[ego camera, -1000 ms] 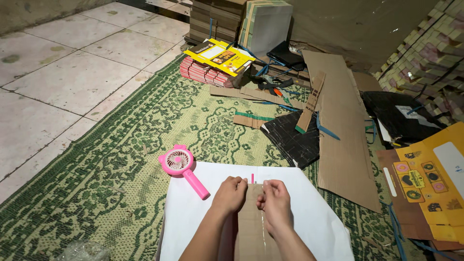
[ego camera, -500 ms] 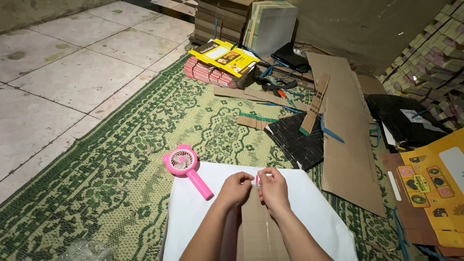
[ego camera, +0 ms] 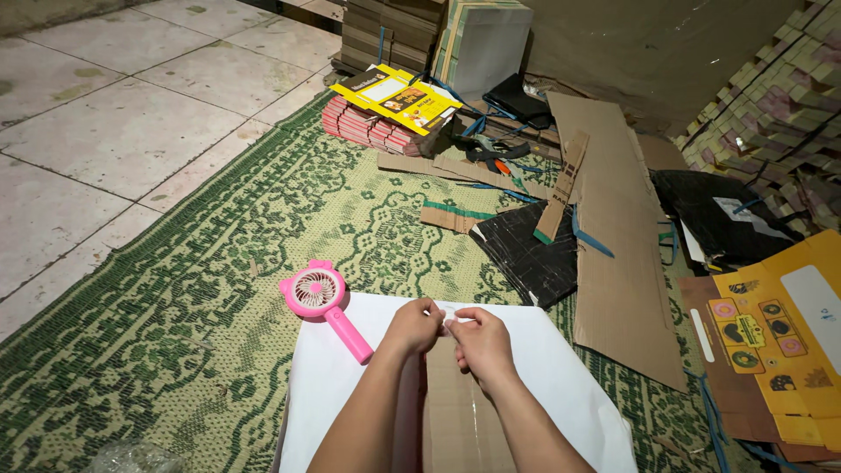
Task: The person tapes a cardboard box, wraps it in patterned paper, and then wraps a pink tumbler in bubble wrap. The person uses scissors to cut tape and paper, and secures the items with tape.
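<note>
Both hands pinch small pale strip: left hand (ego camera: pixel 413 326), right hand (ego camera: pixel 477 340), fingertips nearly touching. Strip sits at far end of cardboard piece (ego camera: pixel 455 412) on white sheet (ego camera: pixel 569 385). Keep your pinch tight, pull evenly.

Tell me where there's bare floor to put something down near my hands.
Free: the green mat left of the pink fan, and the floor tiles beyond. Crowded: the right side, with cardboard sheets, the black sheet and yellow flattened boxes.
</note>
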